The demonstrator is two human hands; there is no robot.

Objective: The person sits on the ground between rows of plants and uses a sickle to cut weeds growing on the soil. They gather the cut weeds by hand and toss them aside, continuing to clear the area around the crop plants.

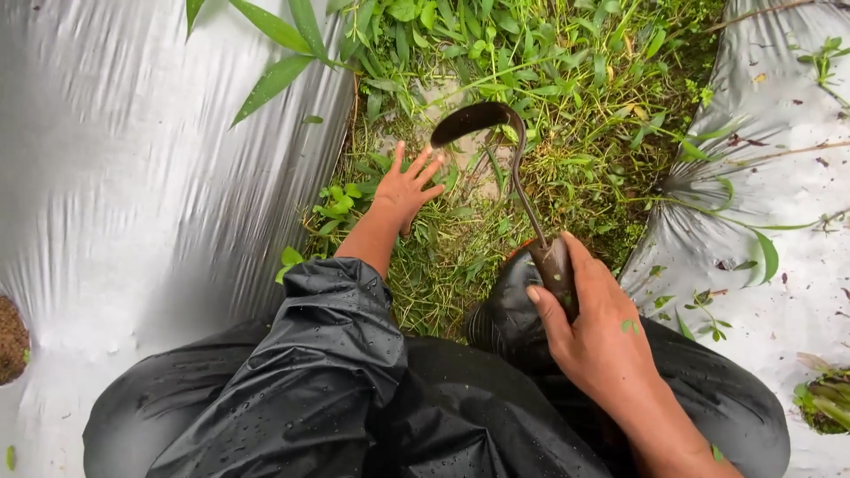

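Note:
My right hand [595,329] grips the wooden handle of a hand sickle [522,186]; its thin metal neck rises to a dark curved blade over the weeds. My left hand [406,187] reaches forward with fingers spread, resting on the low green weeds [460,239] just left of the blade. Wet black rain clothing [336,381] covers my arm and knees at the bottom of the view.
Silver plastic mulch sheets lie on both sides: a broad one at left [133,177] and a wrinkled one at right [779,159]. A strip of grass and leafy weeds [567,80] runs between them. A planting hole with green shoots [828,403] sits at lower right.

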